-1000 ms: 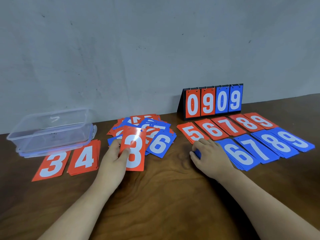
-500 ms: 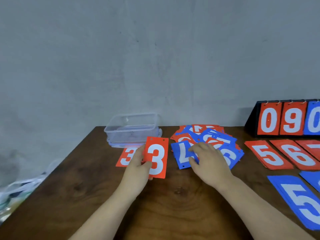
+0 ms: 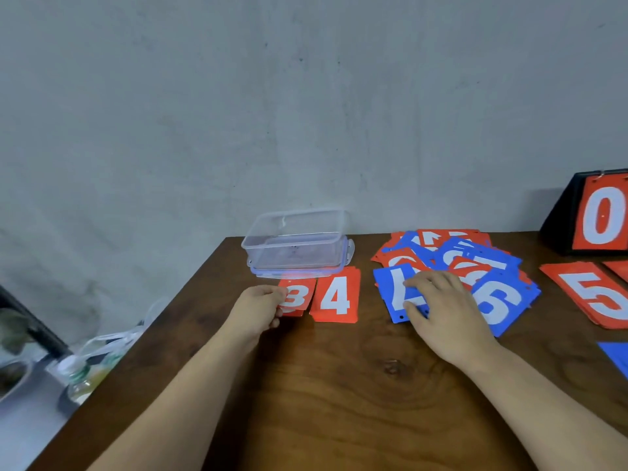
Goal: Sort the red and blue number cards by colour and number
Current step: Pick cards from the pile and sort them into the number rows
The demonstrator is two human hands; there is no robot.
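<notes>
left hand [image 3: 261, 306] pinches red 3 [image 3: 298, 296] at its left edge, just left of red 4 [image 3: 336, 296] | right hand [image 3: 443, 312] rests uncurled on blue 4 [image 3: 397, 289], front of mixed pile [image 3: 469, 256]

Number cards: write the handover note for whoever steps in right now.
Left hand: pinches a red 3 card over the red 3 pile, next to the red 4 pile, just in front of the clear box.
Right hand: rests on the blue 4 card at the near edge of the mixed heap.
Done: red 3, red 4 and red 5 pile laid out; other piles are out of frame.
Left: release the 3, place the blue 4, then sort the rest of the heap.
</notes>
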